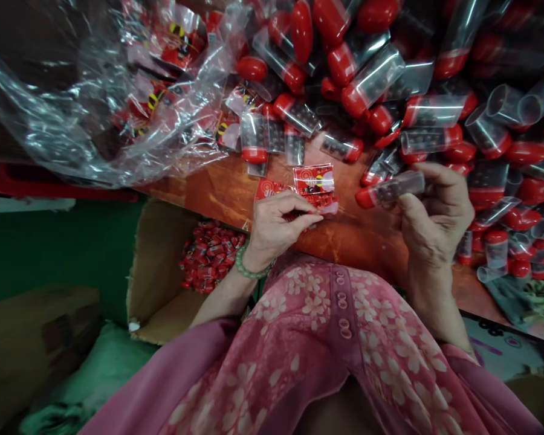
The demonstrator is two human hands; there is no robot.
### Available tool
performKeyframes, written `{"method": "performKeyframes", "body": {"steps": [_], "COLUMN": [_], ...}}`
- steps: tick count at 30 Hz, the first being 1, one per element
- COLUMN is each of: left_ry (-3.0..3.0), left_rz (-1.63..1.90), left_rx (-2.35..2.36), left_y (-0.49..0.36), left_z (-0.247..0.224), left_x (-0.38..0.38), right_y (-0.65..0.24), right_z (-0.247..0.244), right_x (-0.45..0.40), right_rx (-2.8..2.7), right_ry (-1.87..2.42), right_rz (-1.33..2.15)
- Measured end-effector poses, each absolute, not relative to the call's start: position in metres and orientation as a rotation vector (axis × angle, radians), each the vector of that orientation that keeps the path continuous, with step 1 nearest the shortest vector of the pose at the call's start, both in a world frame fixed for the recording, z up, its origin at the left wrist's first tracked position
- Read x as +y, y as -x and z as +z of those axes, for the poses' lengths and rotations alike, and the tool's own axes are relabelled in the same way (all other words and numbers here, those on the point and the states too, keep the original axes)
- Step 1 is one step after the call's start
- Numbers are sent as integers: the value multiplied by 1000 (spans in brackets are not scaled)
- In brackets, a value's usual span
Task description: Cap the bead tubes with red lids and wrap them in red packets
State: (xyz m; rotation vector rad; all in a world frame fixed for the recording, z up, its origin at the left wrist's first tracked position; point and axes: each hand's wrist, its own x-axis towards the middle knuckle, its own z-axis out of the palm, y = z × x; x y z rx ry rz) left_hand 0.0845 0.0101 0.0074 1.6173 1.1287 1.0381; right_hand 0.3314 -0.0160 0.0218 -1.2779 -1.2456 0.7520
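Head view, clear tube (402,186) in right hand (436,220), rounded red end (365,198)

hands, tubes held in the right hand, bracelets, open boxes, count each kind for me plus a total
Hands: 2 (left hand, right hand)
Tubes in the right hand: 1 (red-ended tube)
Bracelets: 1 (green bracelet)
Open boxes: 1 (cardboard box)
Total: 5
Heaped tubes left out.
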Motion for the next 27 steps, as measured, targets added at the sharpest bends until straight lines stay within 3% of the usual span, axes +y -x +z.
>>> {"method": "performKeyframes", "body": {"steps": [9, 21, 27], "left_ry": [-1625, -1535, -1925], "left_rz": [1028, 997, 1133], "left_rx": [1012, 1059, 1128], "left_y": [-86, -84, -86], "left_z": [17, 10, 0], "left_x": [5, 1, 0], "right_y": [-314, -332, -329], "right_z": [34, 39, 36], "right_x": [-35, -43, -37], "right_rx": [-1232, -1207, -1151], "right_ry": [1127, 1253, 1278], "right_rz": [923, 854, 875]}}
